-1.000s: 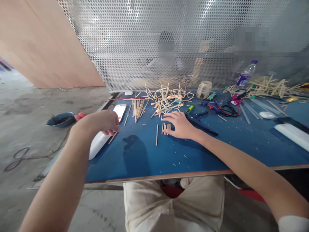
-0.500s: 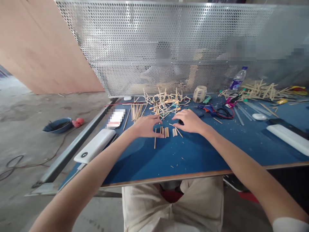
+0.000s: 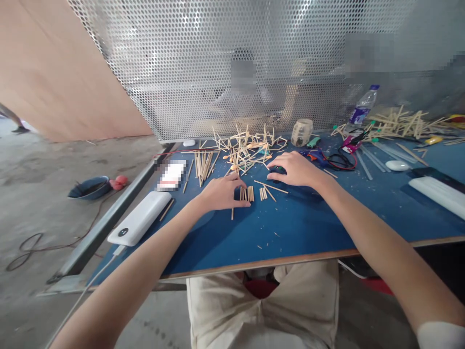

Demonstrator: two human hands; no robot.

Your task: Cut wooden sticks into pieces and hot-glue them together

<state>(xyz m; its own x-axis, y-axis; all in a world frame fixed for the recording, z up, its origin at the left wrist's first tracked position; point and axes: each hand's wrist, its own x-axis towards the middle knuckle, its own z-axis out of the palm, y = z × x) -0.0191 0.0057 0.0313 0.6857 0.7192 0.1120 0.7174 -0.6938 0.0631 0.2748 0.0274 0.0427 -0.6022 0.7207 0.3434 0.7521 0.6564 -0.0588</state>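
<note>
My left hand (image 3: 225, 193) rests low over the blue table (image 3: 218, 242), thumb and fingers apart around a row of short wooden sticks (image 3: 250, 194). One longer stick (image 3: 232, 214) pokes out beneath it. My right hand (image 3: 292, 168) is to the right and farther back, its fingers curved and parted from the thumb. Something dark shows in that gap, too hidden to name. Between the hands lie a second small group of short sticks (image 3: 263, 194), a slanted stick (image 3: 271, 194) and a long thin stick (image 3: 271, 186).
Behind the hands spreads a pile of joined sticks (image 3: 250, 148), with loose sticks (image 3: 203, 166) beside it. A phone (image 3: 173, 174) and power bank (image 3: 140, 219) lie left. Rightward are a jar (image 3: 302, 132), glue gun (image 3: 317, 156), bottle (image 3: 363, 107) and white mouse (image 3: 397, 166). A perforated metal screen (image 3: 203, 63) stands behind.
My right hand has drawn back and to the right, away from the short sticks, uncovering the long thin stick. My left hand stays at its row. The view has shifted slightly.
</note>
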